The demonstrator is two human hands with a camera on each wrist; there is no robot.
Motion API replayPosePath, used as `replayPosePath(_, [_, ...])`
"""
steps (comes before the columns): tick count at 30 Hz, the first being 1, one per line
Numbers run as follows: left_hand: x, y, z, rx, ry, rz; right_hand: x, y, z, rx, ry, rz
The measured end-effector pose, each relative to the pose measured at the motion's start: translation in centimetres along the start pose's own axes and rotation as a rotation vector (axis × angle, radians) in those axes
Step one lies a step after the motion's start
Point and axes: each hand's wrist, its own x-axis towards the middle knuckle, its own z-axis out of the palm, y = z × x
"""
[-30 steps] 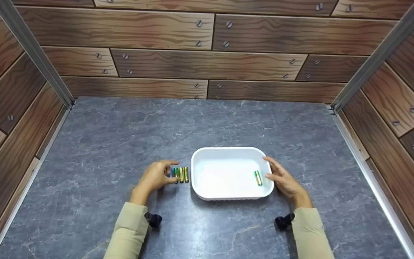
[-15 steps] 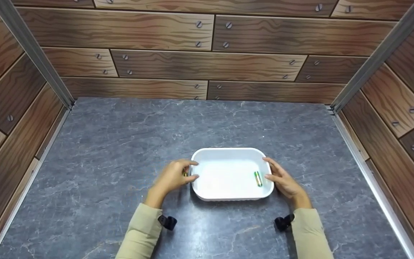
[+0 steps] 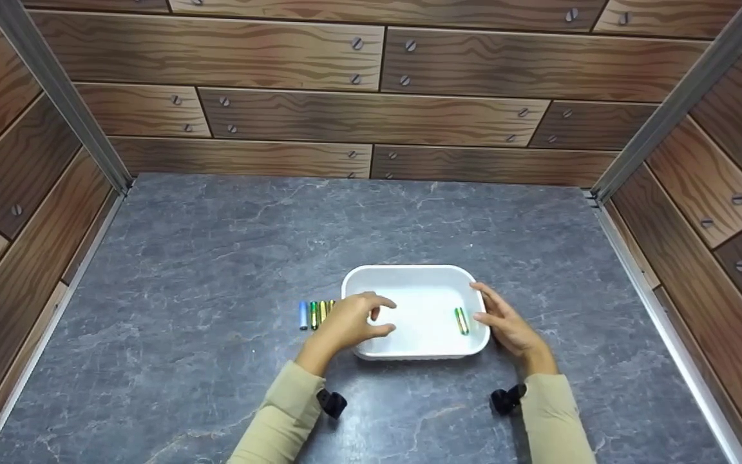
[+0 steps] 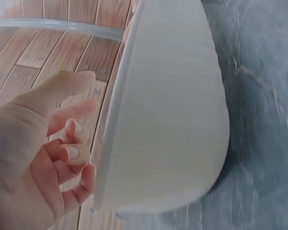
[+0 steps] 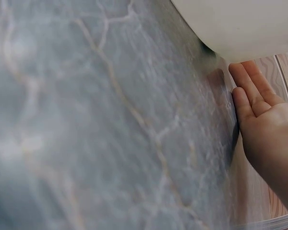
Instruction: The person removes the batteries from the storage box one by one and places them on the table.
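Observation:
A white plastic basin (image 3: 419, 277) stands on the table, with one green-and-gold battery (image 3: 461, 321) lying in its right part. My left hand (image 3: 348, 321) hovers over the basin's left end, thumb and index finger apart with nothing between them. In the left wrist view its other fingers curl loosely beside the basin's wall (image 4: 168, 110). Left of the basin several batteries lie side by side: a blue one (image 3: 303, 316), a green one (image 3: 313, 316) and gold ones (image 3: 323, 310), partly covered by that hand. My right hand (image 3: 509, 322) holds the basin's right rim, its thumb and index fingertip over the edge.
The grey marbled tabletop (image 3: 236, 245) is bounded by wood-patterned panels (image 3: 294, 116) at the back and both sides. Metal posts (image 3: 674, 96) rise at the back corners. Each wrist wears a small black camera (image 3: 332, 403).
My left hand has moved right, from beside the batteries to over the basin's left end. The blue and green batteries have come back into sight. The right hand has stayed at the rim.

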Motion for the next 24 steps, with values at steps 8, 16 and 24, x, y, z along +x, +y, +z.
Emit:
replayPosePath(8, [1.8,1.3,1.6,-0.004,-0.039,0.048,0.0,0.1,-0.1,0.036,-0.008,-0.01])
replayPosePath(16, [3.2,2.2,3.0,-0.068,-0.058,0.033,-0.1,0.3,0.1,0.037,-0.008,-0.019])
replayPosePath(24, [4.7,3.1,4.4,-0.062,-0.093,0.01,-0.1,0.1,0.1,0.014,0.023,0.013])
